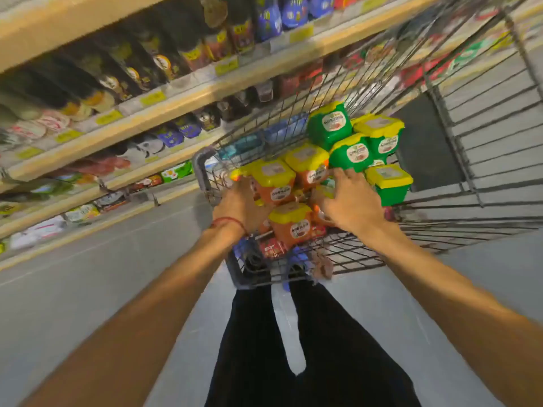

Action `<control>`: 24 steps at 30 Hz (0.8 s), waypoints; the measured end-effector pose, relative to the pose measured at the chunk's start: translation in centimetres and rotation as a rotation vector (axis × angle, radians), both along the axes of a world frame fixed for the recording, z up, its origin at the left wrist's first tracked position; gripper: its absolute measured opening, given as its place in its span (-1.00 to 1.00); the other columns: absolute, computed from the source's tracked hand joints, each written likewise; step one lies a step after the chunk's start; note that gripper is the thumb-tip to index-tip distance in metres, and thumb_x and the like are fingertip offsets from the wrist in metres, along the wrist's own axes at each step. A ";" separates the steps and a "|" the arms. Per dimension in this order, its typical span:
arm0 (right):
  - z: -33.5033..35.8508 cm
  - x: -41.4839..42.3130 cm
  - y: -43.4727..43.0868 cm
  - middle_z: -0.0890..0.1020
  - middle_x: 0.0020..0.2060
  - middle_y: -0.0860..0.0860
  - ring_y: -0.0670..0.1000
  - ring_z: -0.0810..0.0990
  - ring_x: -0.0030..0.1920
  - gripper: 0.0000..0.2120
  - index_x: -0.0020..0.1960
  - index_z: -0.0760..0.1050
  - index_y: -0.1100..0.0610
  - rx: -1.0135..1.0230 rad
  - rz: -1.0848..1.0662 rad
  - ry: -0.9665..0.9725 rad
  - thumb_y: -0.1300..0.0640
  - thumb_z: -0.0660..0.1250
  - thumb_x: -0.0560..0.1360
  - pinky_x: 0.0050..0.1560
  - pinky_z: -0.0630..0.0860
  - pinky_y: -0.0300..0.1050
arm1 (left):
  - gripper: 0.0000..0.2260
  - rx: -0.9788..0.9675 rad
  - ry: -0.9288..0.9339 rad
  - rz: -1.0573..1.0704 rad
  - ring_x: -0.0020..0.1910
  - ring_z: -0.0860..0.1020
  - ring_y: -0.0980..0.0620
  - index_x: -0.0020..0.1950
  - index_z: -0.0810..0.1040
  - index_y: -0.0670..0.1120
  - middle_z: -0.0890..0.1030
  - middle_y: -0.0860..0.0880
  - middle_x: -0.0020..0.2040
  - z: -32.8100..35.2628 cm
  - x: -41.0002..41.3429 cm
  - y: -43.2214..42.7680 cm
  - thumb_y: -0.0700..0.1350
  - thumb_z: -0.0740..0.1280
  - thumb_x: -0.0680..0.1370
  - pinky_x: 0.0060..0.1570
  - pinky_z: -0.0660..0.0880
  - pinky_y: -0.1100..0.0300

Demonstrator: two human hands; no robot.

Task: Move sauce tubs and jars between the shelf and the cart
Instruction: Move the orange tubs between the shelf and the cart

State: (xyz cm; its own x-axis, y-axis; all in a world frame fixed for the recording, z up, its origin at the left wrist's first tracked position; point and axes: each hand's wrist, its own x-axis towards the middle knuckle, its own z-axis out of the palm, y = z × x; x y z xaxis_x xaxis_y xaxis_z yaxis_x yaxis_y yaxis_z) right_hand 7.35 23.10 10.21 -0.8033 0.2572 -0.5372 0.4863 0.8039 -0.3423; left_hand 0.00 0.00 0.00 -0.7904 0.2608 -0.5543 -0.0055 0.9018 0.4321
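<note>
Sauce tubs [274, 183] with orange bodies and yellow lids are heaped in the near end of the wire cart [458, 148]. Green tubs [329, 127] with the same yellow lids are piled just beyond them. Your left grip [238, 201] is down at the left side of the heap, pressed against an orange tub. Its fingers are hidden among the tubs, so you cannot tell whether it has hold of anything. Your right grip [349, 204] lies over the right side of the heap with fingers spread and fingertips close to a green tub. No tub is plainly enclosed, though a yellow lid shows partly under the palm. The nearest orange tub [291, 224] sits between your two wrists, lid up and tipped a little toward you. These tubs are squat and blocky, so they have no real long axis to line up with. What matters is that the shelf [205, 91] runs along your left, across a strip of floor [88, 274]. Your left grip is therefore the nearer one for any tub bound there, and the right would have to cross over the heap.
</note>
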 end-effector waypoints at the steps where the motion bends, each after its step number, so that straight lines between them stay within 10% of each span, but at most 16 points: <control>1: -1.0 -0.3 0.1 0.47 0.36 0.17 0.22 0.39 0.41 -0.33 0.48 0.36 0.14 -0.023 -0.027 -0.015 -0.26 0.23 0.53 0.28 0.39 0.14 | -0.41 0.045 -0.018 0.013 -0.06 0.66 0.04 0.16 0.54 0.17 0.66 0.12 0.00 -1.5 -0.2 -0.2 0.54 0.27 0.33 -0.16 0.66 0.01; 6: -6.4 -1.3 0.2 0.45 0.38 0.17 0.22 0.37 0.42 -0.37 0.50 0.32 0.19 -0.048 -0.118 -0.035 -0.15 0.31 0.57 0.30 0.36 0.11 | -0.12 0.097 -0.154 0.208 0.28 0.47 -0.07 0.46 0.34 -0.11 0.45 -0.08 0.35 -1.3 -0.5 2.4 0.21 0.62 0.30 0.26 0.50 -0.04; 11: -10.2 -1.4 -0.3 0.57 0.22 0.27 0.32 0.52 0.26 -0.36 0.42 0.41 0.32 0.067 -0.160 0.062 -0.08 0.29 0.49 0.12 0.47 0.16 | 0.16 0.256 -0.141 0.278 0.28 0.56 -0.03 0.41 0.44 -0.04 0.56 -0.04 0.32 -7.8 -1.0 1.7 0.53 0.55 -0.04 0.24 0.57 -0.09; 24: -14.7 -2.1 -0.1 0.55 0.19 0.19 0.10 0.51 0.12 -0.48 0.27 0.38 0.28 -0.203 -0.414 0.183 0.07 0.54 0.49 0.06 0.47 -0.02 | -0.19 0.378 -0.039 0.487 0.10 0.67 0.13 0.23 0.63 0.02 0.70 0.07 0.14 -5.8 -1.8 2.6 0.35 0.65 0.08 0.09 0.65 0.03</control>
